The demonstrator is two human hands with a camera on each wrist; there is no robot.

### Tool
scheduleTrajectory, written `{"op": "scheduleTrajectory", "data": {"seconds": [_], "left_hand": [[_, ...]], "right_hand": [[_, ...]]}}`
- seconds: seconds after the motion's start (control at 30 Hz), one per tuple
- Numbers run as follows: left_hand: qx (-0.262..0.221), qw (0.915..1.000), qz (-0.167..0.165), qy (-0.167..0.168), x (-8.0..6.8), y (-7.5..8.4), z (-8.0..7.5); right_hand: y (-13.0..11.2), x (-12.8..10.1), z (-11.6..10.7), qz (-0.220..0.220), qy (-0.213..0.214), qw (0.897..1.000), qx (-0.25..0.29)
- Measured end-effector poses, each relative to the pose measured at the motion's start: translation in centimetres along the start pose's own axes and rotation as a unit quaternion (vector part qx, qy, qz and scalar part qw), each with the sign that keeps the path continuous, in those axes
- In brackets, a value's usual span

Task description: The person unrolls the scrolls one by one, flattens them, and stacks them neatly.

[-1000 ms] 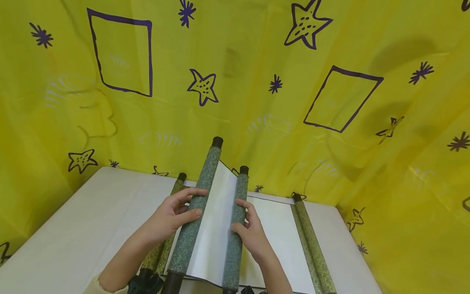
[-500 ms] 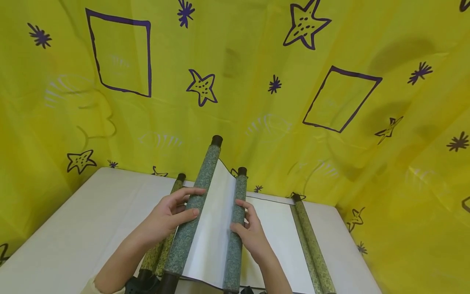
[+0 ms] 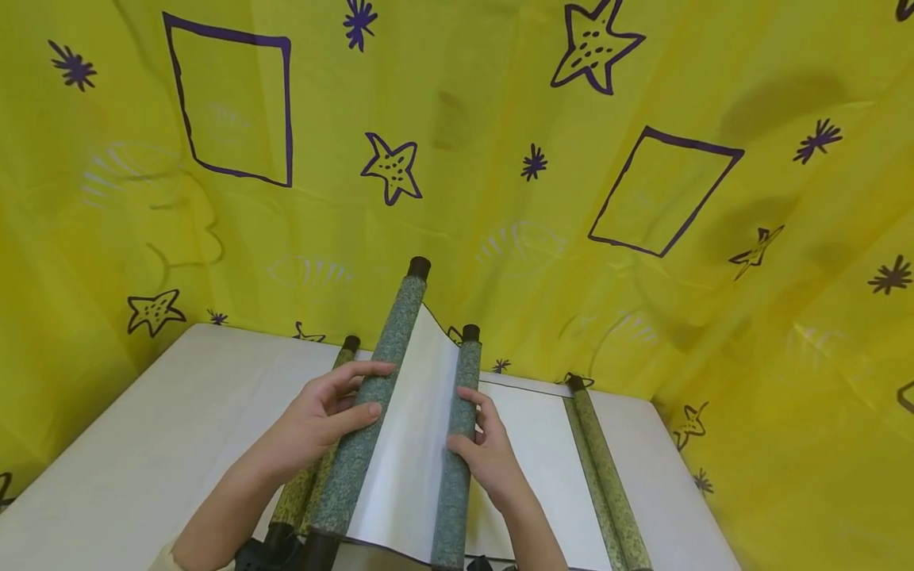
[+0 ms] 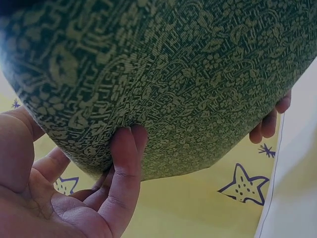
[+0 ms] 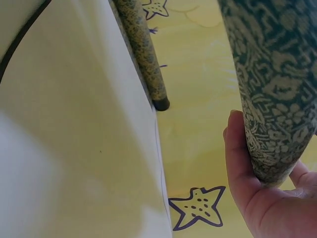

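Note:
A hanging scroll with teal patterned brocade and dark rod ends is held partly unrolled above the table, a strip of white paper (image 3: pixel 407 436) between its two rolls. My left hand (image 3: pixel 317 412) grips the thicker left roll (image 3: pixel 351 476), thumb on the near side. Around the thinner right roll (image 3: pixel 454 492) curl the thumb and fingers of my right hand (image 3: pixel 489 456). In the left wrist view the brocade backing (image 4: pixel 193 74) faces the camera, with fingertips of my left hand (image 4: pixel 94 198) against it. The right wrist view shows my right hand (image 5: pixel 267 203) cupping the roll (image 5: pixel 277 74).
Beneath lies a second scroll, its white paper (image 3: pixel 535 444) spread between an olive brocade roll (image 3: pixel 607 468) at right and another olive roll (image 3: pixel 289 503) at left, partly hidden. The white table (image 3: pixel 178 420) meets a yellow curtain (image 3: pixel 457 95) drawn with stars.
My left hand has shifted slightly left with its roll, whose top rises a little. The white strip between the teal rolls is wider. My right hand stays nearly in place.

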State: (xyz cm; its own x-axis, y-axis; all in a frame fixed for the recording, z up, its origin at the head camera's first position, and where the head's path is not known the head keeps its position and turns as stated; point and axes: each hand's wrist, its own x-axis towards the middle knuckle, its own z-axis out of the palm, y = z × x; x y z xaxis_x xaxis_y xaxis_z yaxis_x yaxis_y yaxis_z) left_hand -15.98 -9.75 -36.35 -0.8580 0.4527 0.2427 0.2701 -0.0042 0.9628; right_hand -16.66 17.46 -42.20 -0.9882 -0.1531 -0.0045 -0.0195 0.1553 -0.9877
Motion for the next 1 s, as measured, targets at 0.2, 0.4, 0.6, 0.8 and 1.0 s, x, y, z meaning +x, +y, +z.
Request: {"op": "scheduleTrajectory", "data": {"seconds": [0.2,0.4,0.6,0.8,1.0], "left_hand": [[0.005,1.0,0.004,0.003,-0.15,0.16,-0.16],[0.007,0.9999,0.013,0.003,-0.17,0.3,-0.33],[0.003,0.9998,0.018,0.004,-0.15,0.57,-0.47],[0.001,0.9998,0.019,0.007,-0.27,0.73,-0.62],[0.003,0.9995,0.029,0.008,-0.42,0.95,-0.67]], "right_hand": [[-0.01,-0.06,-0.05,-0.001,0.002,1.0,-0.003],[0.12,-0.08,-0.14,-0.006,-0.005,1.0,0.002],[0.31,0.11,-0.25,-0.011,0.001,1.0,-0.003],[0.5,0.14,-0.27,-0.005,0.004,1.0,-0.008],[0.53,0.15,-0.26,-0.001,-0.007,1.0,0.003]]}}
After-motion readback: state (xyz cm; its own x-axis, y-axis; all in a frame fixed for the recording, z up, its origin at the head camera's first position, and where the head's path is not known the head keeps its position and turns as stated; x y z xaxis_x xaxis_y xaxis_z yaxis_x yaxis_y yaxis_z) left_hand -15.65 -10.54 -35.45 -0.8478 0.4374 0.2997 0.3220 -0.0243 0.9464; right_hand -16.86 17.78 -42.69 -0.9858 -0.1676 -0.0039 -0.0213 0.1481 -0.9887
